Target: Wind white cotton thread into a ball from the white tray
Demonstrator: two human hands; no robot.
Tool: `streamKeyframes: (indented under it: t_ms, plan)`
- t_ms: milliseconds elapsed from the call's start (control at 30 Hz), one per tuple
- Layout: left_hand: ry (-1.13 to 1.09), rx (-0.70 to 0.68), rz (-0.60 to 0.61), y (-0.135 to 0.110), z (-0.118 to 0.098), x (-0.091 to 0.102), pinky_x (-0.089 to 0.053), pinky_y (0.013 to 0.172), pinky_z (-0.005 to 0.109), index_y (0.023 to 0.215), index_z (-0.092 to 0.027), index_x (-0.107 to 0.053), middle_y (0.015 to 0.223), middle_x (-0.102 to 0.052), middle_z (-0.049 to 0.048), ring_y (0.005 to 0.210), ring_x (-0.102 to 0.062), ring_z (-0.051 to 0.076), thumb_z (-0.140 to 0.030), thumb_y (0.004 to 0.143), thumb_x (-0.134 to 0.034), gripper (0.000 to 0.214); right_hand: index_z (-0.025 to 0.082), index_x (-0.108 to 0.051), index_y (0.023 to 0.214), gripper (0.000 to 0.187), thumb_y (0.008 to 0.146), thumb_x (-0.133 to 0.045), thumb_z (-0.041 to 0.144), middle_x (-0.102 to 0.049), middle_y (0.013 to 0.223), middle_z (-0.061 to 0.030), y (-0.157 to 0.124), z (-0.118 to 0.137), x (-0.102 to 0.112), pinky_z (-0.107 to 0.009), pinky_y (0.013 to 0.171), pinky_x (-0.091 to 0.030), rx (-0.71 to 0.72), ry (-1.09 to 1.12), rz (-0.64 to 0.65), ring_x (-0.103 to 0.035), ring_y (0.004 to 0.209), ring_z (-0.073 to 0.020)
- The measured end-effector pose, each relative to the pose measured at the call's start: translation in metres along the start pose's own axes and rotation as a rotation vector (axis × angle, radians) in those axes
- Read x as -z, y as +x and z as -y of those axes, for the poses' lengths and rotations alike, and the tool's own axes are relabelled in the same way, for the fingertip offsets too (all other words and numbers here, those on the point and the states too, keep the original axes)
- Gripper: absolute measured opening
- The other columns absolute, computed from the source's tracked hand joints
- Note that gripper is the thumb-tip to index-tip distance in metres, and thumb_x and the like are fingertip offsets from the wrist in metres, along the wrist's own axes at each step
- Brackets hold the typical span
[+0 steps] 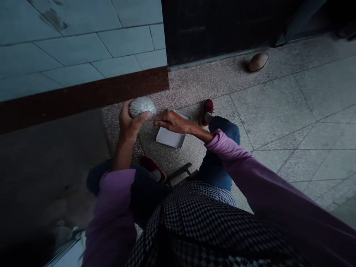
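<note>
A rounded, whitish, shiny ball with many fine folds or strands [141, 106] sits in my left hand [129, 124], whose fingers and thumb wrap its left and lower sides. It looks like crinkled plastic or a wound bundle; I cannot tell which. Just right of it is my right hand [174, 122], its fingers drawn together in a pinch close to the ball's edge. What those fingers hold, if anything, is too small to make out. Below my right hand, a shallow white box or tray [170, 139] lies on the floor, partly covered by that hand.
Red shoes [208, 107] and bent knees flank the tray. A low stool's frame [179, 172] shows between the legs. Ahead stand a tiled wall [78, 50] and a dark doorway [217, 29]. A brownish rounded object [258, 62] lies near the threshold.
</note>
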State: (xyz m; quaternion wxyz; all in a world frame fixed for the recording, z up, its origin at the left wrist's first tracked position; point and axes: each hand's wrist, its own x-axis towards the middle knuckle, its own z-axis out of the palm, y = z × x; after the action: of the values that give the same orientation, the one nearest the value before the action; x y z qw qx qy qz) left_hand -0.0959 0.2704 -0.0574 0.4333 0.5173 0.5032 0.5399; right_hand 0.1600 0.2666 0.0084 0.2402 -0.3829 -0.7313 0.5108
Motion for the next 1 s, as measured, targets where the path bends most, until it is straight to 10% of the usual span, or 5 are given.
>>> streamKeyframes:
  t_ms: [467, 700, 1000]
  plan:
    - [-0.168, 0.236, 0.385, -0.020, -0.044, -0.018, -0.075, 0.095, 0.051, 0.111, -0.029, -0.094, 0.099, -0.084, 0.0081, 0.101, -0.083, 0.038, -0.066, 0.068, -0.118, 0.062, 0.027, -0.065, 0.084, 0.062, 0.131, -0.083, 0.065, -0.063, 0.086, -0.0020, 0.009, -0.007, 0.045, -0.039, 0.091, -0.050, -0.019, 0.139, -0.123, -0.055, 0.095, -0.0234]
    - [-0.402, 0.219, 0.221, -0.024, -0.054, -0.030, -0.076, 0.117, 0.061, 0.125, -0.029, -0.089, 0.107, -0.088, 0.0123, 0.134, -0.088, 0.049, -0.083, 0.070, -0.114, 0.081, 0.032, -0.055, 0.088, 0.065, 0.132, -0.079, 0.072, -0.056, 0.085, -0.0013, 0.022, -0.021, 0.026, -0.040, 0.086, -0.050, 0.022, 0.136, -0.167, -0.049, 0.098, -0.0270]
    - [-0.428, 0.162, -0.047, -0.005, -0.023, -0.024, -0.072, 0.115, 0.048, 0.105, -0.027, -0.075, 0.121, -0.090, 0.0093, 0.144, -0.081, 0.038, -0.089, 0.081, -0.106, 0.073, 0.025, -0.061, 0.088, 0.051, 0.136, -0.074, 0.034, -0.067, 0.088, -0.0016, 0.012, -0.012, -0.003, -0.036, 0.098, -0.049, -0.027, -0.002, 0.034, -0.063, 0.095, -0.0223]
